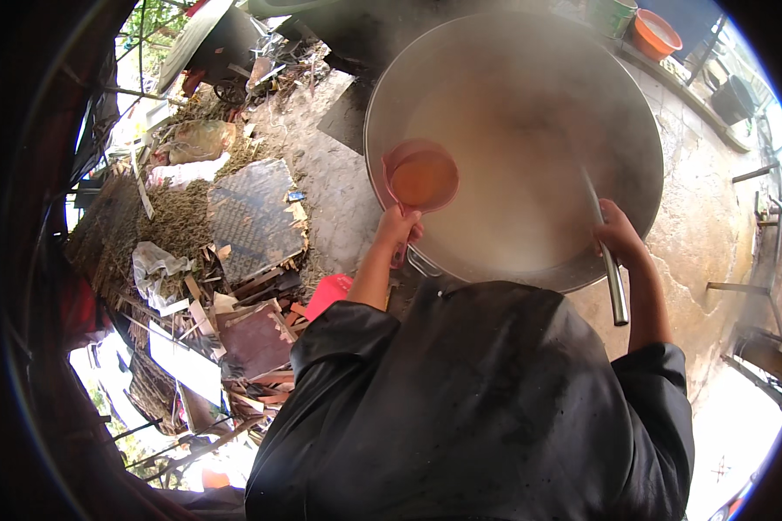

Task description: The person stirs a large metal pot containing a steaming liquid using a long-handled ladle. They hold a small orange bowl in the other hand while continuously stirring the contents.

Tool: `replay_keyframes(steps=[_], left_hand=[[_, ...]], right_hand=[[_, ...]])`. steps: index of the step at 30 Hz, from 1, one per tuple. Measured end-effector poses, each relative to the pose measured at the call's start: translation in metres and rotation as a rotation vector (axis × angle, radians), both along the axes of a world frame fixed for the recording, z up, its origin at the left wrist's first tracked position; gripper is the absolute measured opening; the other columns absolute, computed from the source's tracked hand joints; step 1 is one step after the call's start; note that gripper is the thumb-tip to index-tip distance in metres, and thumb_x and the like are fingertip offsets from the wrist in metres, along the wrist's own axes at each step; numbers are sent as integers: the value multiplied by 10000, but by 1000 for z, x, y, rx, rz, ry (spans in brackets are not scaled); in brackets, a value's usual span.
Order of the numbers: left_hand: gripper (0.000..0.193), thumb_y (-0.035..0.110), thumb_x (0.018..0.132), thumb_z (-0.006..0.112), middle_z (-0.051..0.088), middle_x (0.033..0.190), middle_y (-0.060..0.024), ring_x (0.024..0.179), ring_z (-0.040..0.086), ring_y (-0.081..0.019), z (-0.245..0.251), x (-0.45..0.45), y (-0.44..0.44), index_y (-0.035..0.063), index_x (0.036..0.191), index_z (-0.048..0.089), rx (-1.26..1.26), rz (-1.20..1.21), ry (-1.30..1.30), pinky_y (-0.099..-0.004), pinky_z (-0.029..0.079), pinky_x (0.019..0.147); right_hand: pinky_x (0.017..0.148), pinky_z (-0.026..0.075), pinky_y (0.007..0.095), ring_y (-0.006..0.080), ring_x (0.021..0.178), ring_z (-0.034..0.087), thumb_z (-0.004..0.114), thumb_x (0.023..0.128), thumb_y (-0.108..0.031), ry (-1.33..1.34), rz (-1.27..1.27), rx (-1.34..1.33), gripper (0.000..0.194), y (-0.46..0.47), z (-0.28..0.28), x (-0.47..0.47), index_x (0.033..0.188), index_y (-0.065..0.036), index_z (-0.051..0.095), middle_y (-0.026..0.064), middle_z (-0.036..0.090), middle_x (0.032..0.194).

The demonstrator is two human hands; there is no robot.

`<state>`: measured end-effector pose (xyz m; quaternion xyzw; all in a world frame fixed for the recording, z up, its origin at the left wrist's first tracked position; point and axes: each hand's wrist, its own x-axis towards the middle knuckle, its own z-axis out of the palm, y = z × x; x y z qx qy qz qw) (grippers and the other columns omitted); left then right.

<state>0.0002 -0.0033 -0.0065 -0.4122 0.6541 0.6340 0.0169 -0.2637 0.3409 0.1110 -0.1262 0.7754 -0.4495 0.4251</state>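
Observation:
Before me stands a large round metal pot (648, 176) holding cloudy, pale liquid (495, 202), and steam blurs its far side. My left hand (397, 226) grips the handle of a pinkish-red plastic ladle (423, 174) over the pot's left rim. Orange-brown shows inside the ladle's bowl; I cannot tell whether that is liquid or its bottom. My right hand (616, 234) is closed around a metal rod-like handle (616, 286) at the right rim. The rod's far end fades into the steam above the liquid, so its tip is hidden.
Left of the pot lie worn boards (257, 218), broken wood (254, 338) and a crumpled plastic bag (159, 273). A red box-like object (329, 293) sits by my left forearm. An orange basin (657, 36) rests on a ledge (691, 84) at upper right, near a dark bucket (734, 99).

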Motion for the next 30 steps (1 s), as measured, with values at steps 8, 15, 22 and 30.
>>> replay_keyframes(steps=[8, 15, 22, 30], left_hand=[[151, 143, 851, 563, 601, 633, -80, 477, 574, -140, 1, -1, 1, -3, 880, 536, 2, 19, 17, -272, 484, 442], [152, 129, 841, 574, 594, 616, -81, 473, 572, -152, 3, -3, 5, -20, 864, 552, -48, 55, 47, -283, 470, 438], [129, 140, 841, 562, 592, 645, -59, 503, 556, -130, 7, -1, 5, 23, 895, 556, -24, 33, 25, -277, 469, 467], [143, 135, 837, 577, 596, 610, -82, 483, 583, -153, 3, -1, 5, -6, 842, 553, -53, 72, 59, -290, 466, 429]], right_hand=[[657, 485, 469, 441, 762, 598, 502, 681, -34, 275, 363, 614, 512, 53, 48, 28, 1152, 82, 336, 314, 585, 807], [512, 517, 405, 335, 554, 622, 525, 668, -46, 175, 571, 653, 582, 70, 53, 49, 1162, 123, 270, 253, 578, 674], [464, 507, 330, 200, 529, 588, 575, 675, -34, -419, 270, 269, 380, 50, 17, 48, 997, 71, 403, 122, 530, 726], [387, 300, 186, 80, 447, 428, 474, 797, -161, -1129, -87, -59, 155, 11, -10, 40, 777, -8, 485, 8, 447, 567]])
